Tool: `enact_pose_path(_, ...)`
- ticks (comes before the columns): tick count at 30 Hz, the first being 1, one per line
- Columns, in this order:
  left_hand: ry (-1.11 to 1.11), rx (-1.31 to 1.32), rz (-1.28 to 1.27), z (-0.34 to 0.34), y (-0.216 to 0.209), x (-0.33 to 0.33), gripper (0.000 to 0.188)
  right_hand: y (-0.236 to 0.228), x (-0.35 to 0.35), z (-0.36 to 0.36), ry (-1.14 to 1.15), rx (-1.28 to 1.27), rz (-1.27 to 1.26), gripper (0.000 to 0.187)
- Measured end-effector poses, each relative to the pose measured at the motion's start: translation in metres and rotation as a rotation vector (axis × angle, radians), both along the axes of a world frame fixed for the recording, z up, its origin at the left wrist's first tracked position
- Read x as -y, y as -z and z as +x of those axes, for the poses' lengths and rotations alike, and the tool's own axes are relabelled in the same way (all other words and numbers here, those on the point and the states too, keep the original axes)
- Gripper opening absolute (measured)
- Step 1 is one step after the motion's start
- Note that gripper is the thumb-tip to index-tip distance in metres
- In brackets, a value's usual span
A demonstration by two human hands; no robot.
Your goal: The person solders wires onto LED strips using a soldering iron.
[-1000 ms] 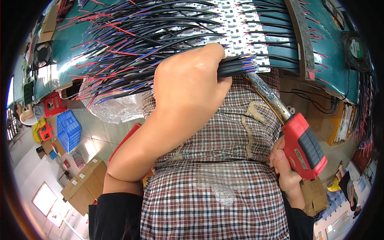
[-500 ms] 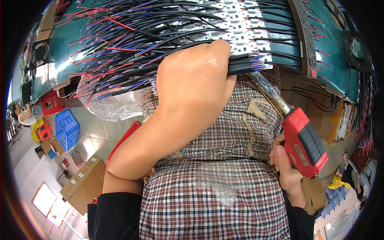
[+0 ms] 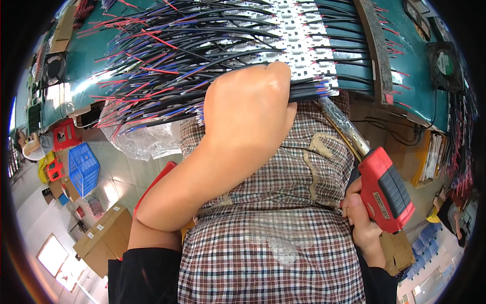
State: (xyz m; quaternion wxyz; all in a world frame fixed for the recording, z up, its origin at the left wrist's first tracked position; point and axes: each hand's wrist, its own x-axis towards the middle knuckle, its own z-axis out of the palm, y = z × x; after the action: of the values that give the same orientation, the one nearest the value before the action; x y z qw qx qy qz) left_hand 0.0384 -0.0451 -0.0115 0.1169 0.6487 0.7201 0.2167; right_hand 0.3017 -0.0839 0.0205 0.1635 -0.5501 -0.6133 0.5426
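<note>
My left hand point(image 3: 249, 104) is closed around a bundle of black cables point(image 3: 306, 91), whose thin red and blue wire ends stick out to the right. Beside it my right hand point(image 3: 363, 220) grips a red and black soldering gun point(image 3: 387, 187). The gun's long metal barrel slants up to the left, and its tip is close beneath the wire ends; I cannot tell whether they touch. Just beyond the bundle lies a panel of small white circuit boards point(image 3: 298, 43), with black cables running out from both sides. A large heap of loose cables point(image 3: 177, 50) spreads to the left.
A dark bar point(image 3: 375, 50) lies across the right-hand cables on the green tabletop point(image 3: 415, 86). Small fans point(image 3: 53, 68) stand at the sides. Clear plastic film point(image 3: 152, 139) hangs at the front edge. Below left are a blue crate point(image 3: 83, 169) and cardboard boxes point(image 3: 104, 240).
The bench, the cable bundle and my left hand sit slightly lower in the picture. The soldering gun has also shifted a little downward. Both grips look the same.
</note>
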Motion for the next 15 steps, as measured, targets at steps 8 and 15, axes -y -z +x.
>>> enact_pose_path(8, -0.003, 0.124, -0.011, -0.013, 0.001, -0.006, 0.018, 0.007, 0.005, 0.0, 0.005, -0.008, 0.024, 0.014)
enact_pose_path(15, 0.022, 0.161, -0.028, -0.017, 0.002, -0.009, 0.022, 0.01, 0.003, -0.006, 0.003, -0.019, 0.05, 0.014)
